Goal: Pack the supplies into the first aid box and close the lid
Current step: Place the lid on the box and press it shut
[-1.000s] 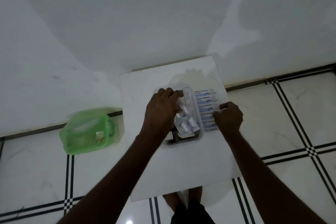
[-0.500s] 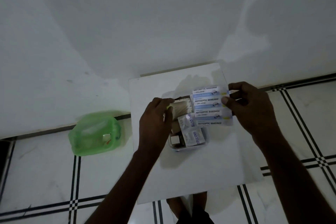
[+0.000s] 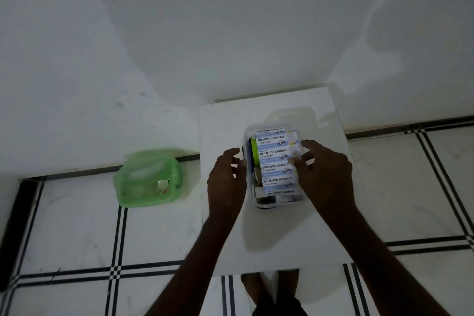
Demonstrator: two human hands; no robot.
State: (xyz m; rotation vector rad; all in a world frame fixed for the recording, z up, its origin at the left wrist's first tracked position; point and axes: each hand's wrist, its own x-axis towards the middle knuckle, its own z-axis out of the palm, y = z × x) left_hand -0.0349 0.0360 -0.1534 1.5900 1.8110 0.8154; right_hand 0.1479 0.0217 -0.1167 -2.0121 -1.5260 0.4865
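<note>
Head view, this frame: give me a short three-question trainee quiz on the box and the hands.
1. True or false: the clear box stands on the floor tiles.
2. What lies on top inside the box? A) bandage strip B) scissors C) gloves
3. Fill in: the green lid lies on the ____.

Key: 1 false, it stands on the white table. 2 A. 3 floor. The left hand and right hand flank the box.

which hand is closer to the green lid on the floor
Left. The left hand rests at the clear box's left side, toward the green lid; the right hand is on the bandage strip, beyond the box.
</note>
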